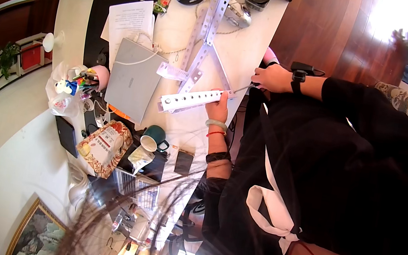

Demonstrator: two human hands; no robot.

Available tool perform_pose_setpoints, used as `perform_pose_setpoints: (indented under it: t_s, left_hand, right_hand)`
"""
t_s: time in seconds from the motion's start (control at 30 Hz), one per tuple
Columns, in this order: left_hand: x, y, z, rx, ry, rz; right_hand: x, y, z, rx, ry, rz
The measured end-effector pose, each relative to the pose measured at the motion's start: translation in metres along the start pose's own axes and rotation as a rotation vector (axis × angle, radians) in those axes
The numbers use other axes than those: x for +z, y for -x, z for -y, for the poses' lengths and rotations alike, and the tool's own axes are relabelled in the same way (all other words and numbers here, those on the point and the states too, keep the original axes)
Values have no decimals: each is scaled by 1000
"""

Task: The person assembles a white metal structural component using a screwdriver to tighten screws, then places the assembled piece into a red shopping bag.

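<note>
Fisheye view from my end: heavy barrel distortion, black vignette all round the rim, straight edges bend near it. Strong daylight blows out the wood floor top right, pure white glare there. Another flare at the bottom centre. White desk is bright, evenly lit, w/ only soft shadows. Dark clothing at right loses nearly all detail. Centre is fairly sharp; hair strands close to the lens at lower left are blurred.
</note>
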State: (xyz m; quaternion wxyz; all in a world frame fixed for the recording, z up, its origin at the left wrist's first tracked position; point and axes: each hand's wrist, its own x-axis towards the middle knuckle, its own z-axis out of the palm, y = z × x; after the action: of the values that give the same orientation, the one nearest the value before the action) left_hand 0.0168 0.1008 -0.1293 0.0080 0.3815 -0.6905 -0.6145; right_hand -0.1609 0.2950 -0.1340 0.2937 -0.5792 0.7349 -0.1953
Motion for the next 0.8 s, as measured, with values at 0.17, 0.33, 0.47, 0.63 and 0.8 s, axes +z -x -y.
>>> perform_pose_setpoints:
  t_s: [0.17, 0.33, 0.47, 0.63, 0.8]
  left_hand:
    - [6, -1, -11, 13, -92, 37]
    - [12, -2, -11, 0, -499, 62]
    - [16, 0, -18, 15, -480, 49]
    - [9, -4, -5, 62, -279, 27]
    - [11, -7, -7, 60, -298, 56]
  right_hand:
    - [-10, 0, 8, 24, 60, 39]
    - [-1, -18, 15, 302, -300, 59]
    - [-2, -22, -1, 505, -699, 614]
    - [-9, -9, 11, 30, -45, 67]
    - [-22, -8, 24, 235, -126, 107]
